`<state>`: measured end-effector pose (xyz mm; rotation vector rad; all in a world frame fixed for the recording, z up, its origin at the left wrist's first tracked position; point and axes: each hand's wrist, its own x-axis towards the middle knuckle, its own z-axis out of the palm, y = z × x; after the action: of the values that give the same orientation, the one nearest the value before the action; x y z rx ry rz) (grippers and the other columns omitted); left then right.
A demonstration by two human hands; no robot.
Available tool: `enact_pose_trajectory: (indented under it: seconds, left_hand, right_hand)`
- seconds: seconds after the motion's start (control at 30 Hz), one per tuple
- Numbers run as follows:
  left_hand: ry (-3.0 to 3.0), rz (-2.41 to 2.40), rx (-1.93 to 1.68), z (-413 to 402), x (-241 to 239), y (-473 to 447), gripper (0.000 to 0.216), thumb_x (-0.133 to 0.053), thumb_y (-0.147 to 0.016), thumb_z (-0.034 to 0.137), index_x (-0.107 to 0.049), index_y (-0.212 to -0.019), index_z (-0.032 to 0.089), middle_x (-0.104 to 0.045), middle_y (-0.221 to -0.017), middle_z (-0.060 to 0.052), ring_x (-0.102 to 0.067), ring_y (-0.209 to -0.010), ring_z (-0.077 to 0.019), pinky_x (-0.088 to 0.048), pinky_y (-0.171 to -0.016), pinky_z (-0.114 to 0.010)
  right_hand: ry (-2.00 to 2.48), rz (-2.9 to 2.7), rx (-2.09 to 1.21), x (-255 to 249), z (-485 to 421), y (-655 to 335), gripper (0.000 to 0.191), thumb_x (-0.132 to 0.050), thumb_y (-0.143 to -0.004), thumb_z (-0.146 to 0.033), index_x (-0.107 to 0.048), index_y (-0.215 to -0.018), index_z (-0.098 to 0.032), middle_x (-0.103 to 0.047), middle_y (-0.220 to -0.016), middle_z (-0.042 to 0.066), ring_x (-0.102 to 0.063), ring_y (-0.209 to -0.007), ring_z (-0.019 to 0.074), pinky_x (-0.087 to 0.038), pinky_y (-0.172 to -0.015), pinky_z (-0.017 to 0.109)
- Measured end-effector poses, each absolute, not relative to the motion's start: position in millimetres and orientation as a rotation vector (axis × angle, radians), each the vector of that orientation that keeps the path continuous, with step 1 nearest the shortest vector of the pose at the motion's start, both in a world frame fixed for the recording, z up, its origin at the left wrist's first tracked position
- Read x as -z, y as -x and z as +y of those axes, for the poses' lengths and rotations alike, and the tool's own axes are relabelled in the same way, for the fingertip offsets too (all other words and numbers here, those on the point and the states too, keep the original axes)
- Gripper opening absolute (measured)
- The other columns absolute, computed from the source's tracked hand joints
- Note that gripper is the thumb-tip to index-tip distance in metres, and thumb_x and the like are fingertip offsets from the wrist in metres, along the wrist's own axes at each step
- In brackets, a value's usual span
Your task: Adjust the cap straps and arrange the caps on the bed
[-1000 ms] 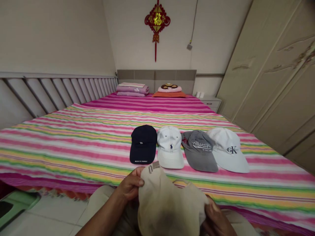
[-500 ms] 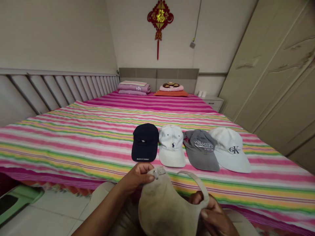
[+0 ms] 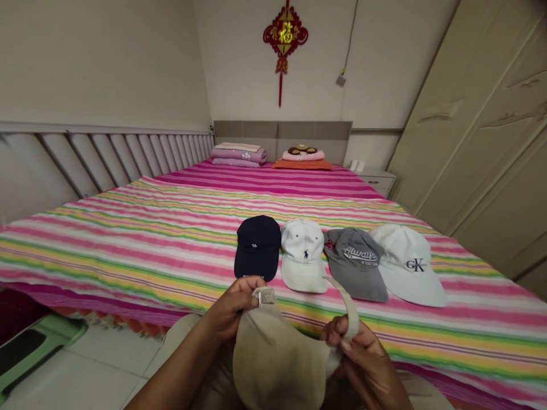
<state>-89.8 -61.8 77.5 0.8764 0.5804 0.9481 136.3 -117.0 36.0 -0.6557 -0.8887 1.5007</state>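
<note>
A beige baseball cap (image 3: pixel 277 359) is held between my two hands above the near edge of the bed, its back opening facing up. My left hand (image 3: pixel 233 304) pinches the cap beside the metal buckle at the strap's left end. On the other side, my right hand (image 3: pixel 361 353) grips the base of the loose strap (image 3: pixel 348 307), which curves upward with its end free. Beyond them lie a navy cap (image 3: pixel 258 245), a white cap with a small dark logo (image 3: pixel 303 250), a grey cap (image 3: pixel 356 265) and a white CK cap (image 3: pixel 408 265), side by side.
The caps lie on a bed with a striped sheet (image 3: pixel 141 245). Folded bedding (image 3: pixel 239 155) and a pink pillow stack (image 3: pixel 303 155) sit by the headboard. A green stool (image 3: pixel 47 347) stands at lower left, a wardrobe (image 3: pixel 465 131) to the right.
My right hand has risen slightly and come inward along the strap's base. The beige cap has shifted a little left in view, while the background has moved slightly right.
</note>
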Motion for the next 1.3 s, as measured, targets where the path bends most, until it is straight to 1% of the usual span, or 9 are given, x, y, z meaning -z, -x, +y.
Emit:
enact_pose_trajectory:
  seconds: [0.17, 0.37, 0.57, 0.7, 0.8, 0.9, 1.03, 1.17, 1.3]
  left_hand:
    - [-0.877, 0.633, -0.866, -68, -83, 88, 0.024, -0.074, -0.047, 0.022, -0.060, -0.064, 0.011, -0.059, -0.054, -0.002, -0.049, -0.043, -0.0089, -0.035, -0.044, -0.019]
    - [-0.863, 0.686, -0.860, -68, -69, 84, 0.028, -0.077, -0.047, 0.023, -0.059, -0.064, 0.011, -0.058, -0.054, 0.000, -0.048, -0.044, -0.0068, -0.034, -0.044, -0.017]
    - [-0.882, 0.678, -0.813, -67, -65, 81, 0.029, -0.077, -0.047, 0.025, -0.060, -0.066, 0.011, -0.059, -0.055, -0.001, -0.049, -0.045, -0.0071, -0.035, -0.045, -0.018]
    - [-0.871, 0.686, -0.808, -67, -64, 80, 0.029, -0.078, -0.046, 0.025, -0.062, -0.065, 0.011, -0.059, -0.055, -0.001, -0.049, -0.045, -0.0068, -0.035, -0.045, -0.017]
    - [-0.875, 0.680, -0.802, -65, -61, 79, 0.027, -0.077, -0.047, 0.024, -0.062, -0.065, 0.010, -0.060, -0.056, -0.001, -0.050, -0.045, -0.0069, -0.035, -0.045, -0.018]
    - [-0.878, 0.680, -0.804, -65, -60, 78, 0.027, -0.077, -0.047, 0.024, -0.063, -0.065, 0.011, -0.060, -0.056, -0.001, -0.050, -0.046, -0.0073, -0.035, -0.045, -0.018]
    - [-0.880, 0.690, -0.791, -65, -62, 74, 0.029, -0.079, -0.045, 0.025, -0.062, -0.063, 0.010, -0.060, -0.054, -0.001, -0.049, -0.045, -0.0071, -0.035, -0.044, -0.017]
    - [-0.886, 0.685, -0.794, -67, -63, 71, 0.027, -0.078, -0.048, 0.026, -0.062, -0.063, 0.010, -0.060, -0.054, -0.001, -0.048, -0.044, -0.0058, -0.033, -0.043, -0.016]
    - [-0.863, 0.682, -0.798, -67, -62, 70, 0.026, -0.077, -0.050, 0.026, -0.062, -0.063, 0.010, -0.061, -0.055, -0.001, -0.050, -0.045, -0.0065, -0.035, -0.045, -0.017]
  right_hand:
    - [0.551, -0.858, -1.484, -43, -114, -127, 0.025, -0.050, -0.080, -0.042, -0.061, -0.083, -0.021, -0.051, -0.047, -0.001, -0.050, -0.053, 0.0156, -0.040, -0.058, 0.028]
    - [0.676, -0.841, -1.544, -40, -113, -127, 0.040, -0.036, -0.084, -0.051, -0.059, -0.082, -0.017, -0.043, -0.041, -0.004, -0.032, -0.035, 0.0073, -0.024, -0.037, 0.019]
    - [0.784, -1.034, -1.581, -44, -110, -131, 0.034, -0.054, -0.077, -0.043, -0.058, -0.101, -0.020, -0.054, -0.070, -0.001, -0.040, -0.038, 0.0049, -0.030, -0.037, 0.020]
    - [0.722, -1.061, -1.552, -47, -112, -129, 0.046, -0.045, -0.079, -0.052, -0.051, -0.112, -0.021, -0.054, -0.065, -0.001, -0.036, -0.040, 0.0070, -0.033, -0.042, 0.023]
    - [0.765, -0.999, -1.481, -48, -114, -126, 0.040, -0.036, -0.083, -0.052, -0.058, -0.094, -0.020, -0.051, -0.055, -0.001, -0.035, -0.039, 0.0091, -0.031, -0.041, 0.024]
    - [0.875, -0.940, -1.364, -51, -113, -124, 0.032, -0.048, -0.079, -0.048, -0.060, -0.078, -0.019, -0.047, -0.048, -0.002, -0.037, -0.042, 0.0100, -0.031, -0.043, 0.023]
    - [0.965, -0.978, -1.333, -57, -110, -124, 0.028, -0.062, -0.070, -0.043, -0.060, -0.068, -0.015, -0.042, -0.043, -0.005, -0.032, -0.041, 0.0073, -0.024, -0.041, 0.021]
    - [1.071, -1.041, -1.389, -64, -109, -120, 0.028, -0.065, -0.067, -0.041, -0.057, -0.063, -0.015, -0.038, -0.044, -0.007, -0.022, -0.037, 0.0042, -0.012, -0.038, 0.020]
    - [1.070, -1.021, -1.453, -66, -109, -116, 0.031, -0.067, -0.063, -0.043, -0.054, -0.058, -0.015, -0.031, -0.041, -0.008, -0.018, -0.040, 0.0046, -0.010, -0.039, 0.021]
